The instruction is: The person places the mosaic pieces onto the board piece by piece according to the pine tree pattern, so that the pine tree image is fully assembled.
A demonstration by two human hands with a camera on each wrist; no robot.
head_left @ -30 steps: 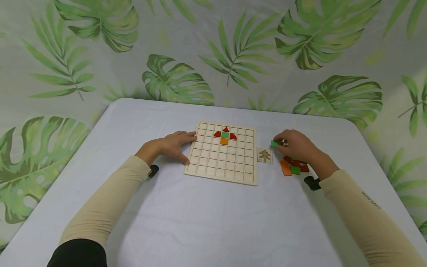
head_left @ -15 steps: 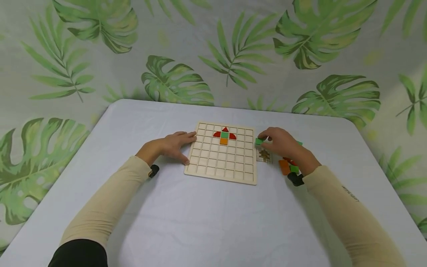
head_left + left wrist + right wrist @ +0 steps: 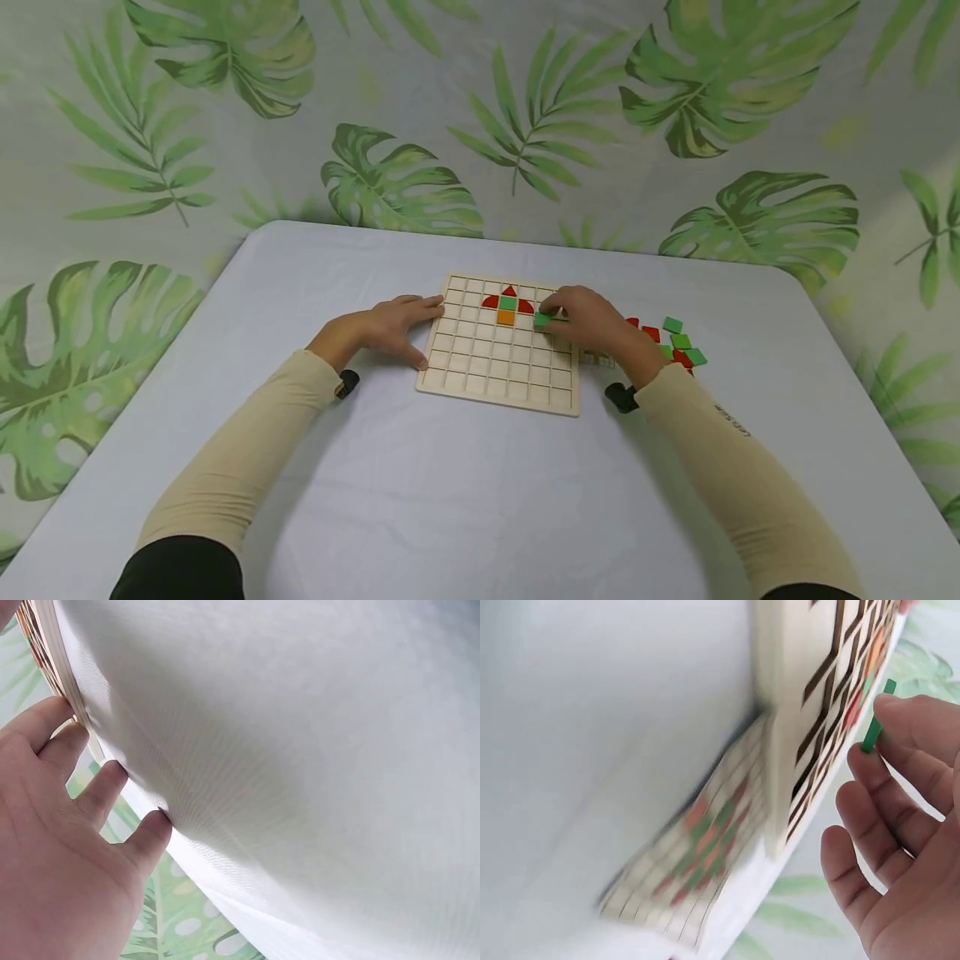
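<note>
Between thumb and forefinger, my right hand (image 3: 585, 317) pinches a thin green square tile (image 3: 879, 716), over the right part of a wooden grid board (image 3: 491, 364). In the board's upper part sit a red triangle (image 3: 509, 291), a green square (image 3: 507, 303), an orange square (image 3: 506, 317) and two red rounded pieces, one being the left piece (image 3: 491, 302). My left hand (image 3: 386, 327) rests at the board's left edge, fingers spread, with fingertips and thumb right at the rim. The left wrist view shows those fingers relaxed beside the board's edge.
A small pattern card (image 3: 705, 847) with a coloured figure on a grid lies against the board's right edge. Several loose tiles, including a green tile (image 3: 672, 325) and a red tile (image 3: 651, 334), lie right of it, partly behind the right forearm. A leaf-print cloth (image 3: 405, 175) hangs behind the table.
My right hand has moved left with the green tile, from the loose tiles past the card to above the board. The left hand has stayed at the board's left edge.
</note>
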